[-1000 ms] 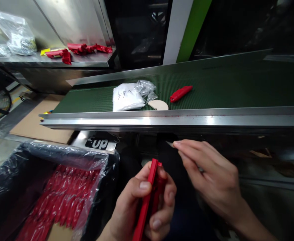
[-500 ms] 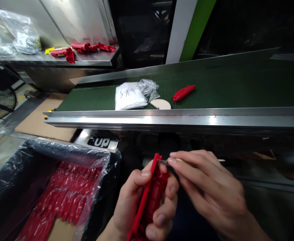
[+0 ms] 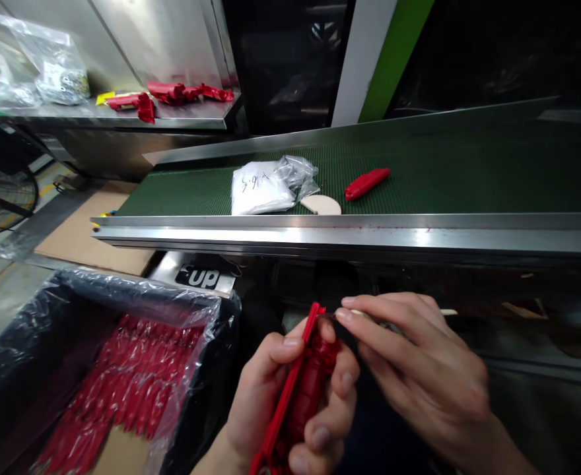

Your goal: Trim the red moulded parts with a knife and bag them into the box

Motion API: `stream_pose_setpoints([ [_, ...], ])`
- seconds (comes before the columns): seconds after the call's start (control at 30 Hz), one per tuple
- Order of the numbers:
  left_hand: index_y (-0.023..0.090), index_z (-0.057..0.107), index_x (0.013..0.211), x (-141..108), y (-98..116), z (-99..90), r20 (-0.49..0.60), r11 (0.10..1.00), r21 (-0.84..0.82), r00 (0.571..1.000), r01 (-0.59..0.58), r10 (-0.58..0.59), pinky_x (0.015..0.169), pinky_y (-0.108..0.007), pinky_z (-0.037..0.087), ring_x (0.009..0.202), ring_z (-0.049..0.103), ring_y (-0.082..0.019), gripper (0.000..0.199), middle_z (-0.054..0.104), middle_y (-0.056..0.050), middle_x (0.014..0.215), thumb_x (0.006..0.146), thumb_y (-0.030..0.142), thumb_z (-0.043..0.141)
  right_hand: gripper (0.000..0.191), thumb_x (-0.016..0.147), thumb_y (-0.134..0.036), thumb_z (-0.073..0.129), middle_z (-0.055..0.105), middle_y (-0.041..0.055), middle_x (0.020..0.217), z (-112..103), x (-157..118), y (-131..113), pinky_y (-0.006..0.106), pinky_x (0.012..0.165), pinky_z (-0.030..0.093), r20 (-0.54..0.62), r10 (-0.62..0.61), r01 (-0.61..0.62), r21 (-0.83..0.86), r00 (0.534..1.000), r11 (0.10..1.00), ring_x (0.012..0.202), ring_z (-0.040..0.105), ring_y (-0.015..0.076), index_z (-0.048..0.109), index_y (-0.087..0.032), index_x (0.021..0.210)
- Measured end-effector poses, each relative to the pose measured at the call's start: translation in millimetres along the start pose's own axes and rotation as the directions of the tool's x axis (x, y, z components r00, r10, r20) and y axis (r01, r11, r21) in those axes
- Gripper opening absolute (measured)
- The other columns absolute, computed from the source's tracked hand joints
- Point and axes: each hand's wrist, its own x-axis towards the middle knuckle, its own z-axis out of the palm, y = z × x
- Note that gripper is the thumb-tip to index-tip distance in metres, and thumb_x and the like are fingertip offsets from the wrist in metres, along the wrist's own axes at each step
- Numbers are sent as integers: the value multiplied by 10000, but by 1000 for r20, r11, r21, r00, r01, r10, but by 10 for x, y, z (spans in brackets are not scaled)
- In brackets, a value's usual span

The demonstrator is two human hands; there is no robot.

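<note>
My left hand [image 3: 275, 389] is wrapped around a red moulded plastic part [image 3: 306, 389], which is held tilted with its upper end pointing away from me. Thumb and fingers press on its two sides. Close by on the right, my right hand [image 3: 414, 356] pinches a slim tool [image 3: 367, 315] with a pale end that sticks out behind the fingers. The tool's thin dark tip reaches the upper end of the red part; I cannot tell whether it touches. Most of the tool is hidden by my fingers.
A lined bin [image 3: 211, 307] at lower left holds several bagged red parts [image 3: 142, 396]. Across the front runs a green conveyor belt [image 3: 469, 178] with a white packet [image 3: 258, 189], a pale disc piece [image 3: 324, 205] and another red part [image 3: 367, 183]. Red scraps [image 3: 171, 92] lie on a metal shelf [image 3: 196, 120].
The whole view has shifted slightly, so everything sits a little further right. Both hands keep their grips, with the tool's tip still by the red part's upper end.
</note>
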Motion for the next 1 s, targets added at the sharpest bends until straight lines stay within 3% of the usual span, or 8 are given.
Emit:
stream_pose_setpoints([
  [0.2, 177, 605, 1010, -20, -30, -86, 8, 991, -98, 996, 88, -87, 267, -119, 328, 388, 389, -38, 299, 516, -36, 830, 909, 420, 462, 500, 806, 17, 571, 663, 74, 1159, -44, -34, 38, 473, 864, 449, -15, -54, 52, -92, 998, 994, 1029, 618, 253, 636, -249, 1224],
  [0.4, 154, 600, 933, -43, -134, -145, -89, 983, -184, 996, -22, 6, 265, -94, 308, 441, 446, -54, 292, 528, -58, 809, 924, 382, 418, 492, 807, -25, 642, 673, 20, 1115, -117, 59, 44, 330, 780, 516, -271, 148, -176, -85, 951, 981, 933, 651, 177, 641, -303, 1212],
  [0.5, 170, 593, 964, -55, -126, -122, -82, 991, -135, 997, -25, 14, 269, -100, 318, 439, 448, -58, 290, 547, -63, 820, 927, 392, 410, 338, 859, -125, 625, 672, 19, 1100, -53, 78, 37, 290, 799, 542, -169, 316, -301, 107, 934, 947, 952, 651, 162, 649, -285, 1156],
  [0.6, 169, 577, 973, -43, -115, -100, -68, 1000, -1, 997, -23, 23, 277, -101, 306, 385, 424, -39, 302, 559, -57, 808, 931, 399, 387, 293, 888, -227, 611, 676, 15, 1034, 17, 101, -6, 221, 720, 551, 59, 466, -461, 309, 883, 832, 889, 655, 133, 602, -270, 1177],
  [0.73, 189, 527, 980, -11, -139, -122, -98, 974, 207, 989, -88, 110, 312, -119, 364, 382, 459, -47, 212, 592, -48, 818, 932, 338, 383, 117, 923, -314, 567, 683, -12, 838, 45, 190, -93, 167, 583, 493, 289, 535, -608, 391, 794, 691, 707, 628, 92, 647, -242, 967],
  [0.83, 198, 507, 956, -8, -170, -175, -180, 933, 341, 966, -117, 187, 317, -133, 377, 406, 490, -60, 135, 611, -39, 859, 890, 305, 459, 213, 935, -348, 544, 633, -33, 653, 75, 250, -115, 179, 553, 460, 433, 507, -666, 449, 745, 595, 574, 578, 77, 621, -206, 795],
  [0.9, 184, 503, 912, -17, -182, -207, -216, 893, 438, 952, -103, 216, 315, -127, 355, 362, 443, -47, 126, 599, -14, 751, 874, 302, 482, 253, 936, -347, 535, 577, -40, 594, 117, 256, -86, 188, 530, 432, 457, 504, -680, 452, 733, 578, 538, 536, 75, 583, -197, 737],
  [1.0, 184, 492, 885, -29, -178, -224, -253, 861, 501, 937, -85, 240, 315, -117, 323, 335, 371, -41, 127, 513, 32, 582, 866, 309, 481, 232, 927, -345, 540, 521, -34, 636, 178, 211, 25, 202, 517, 394, 255, 618, -659, 440, 744, 611, 566, 476, 82, 564, -196, 752],
])
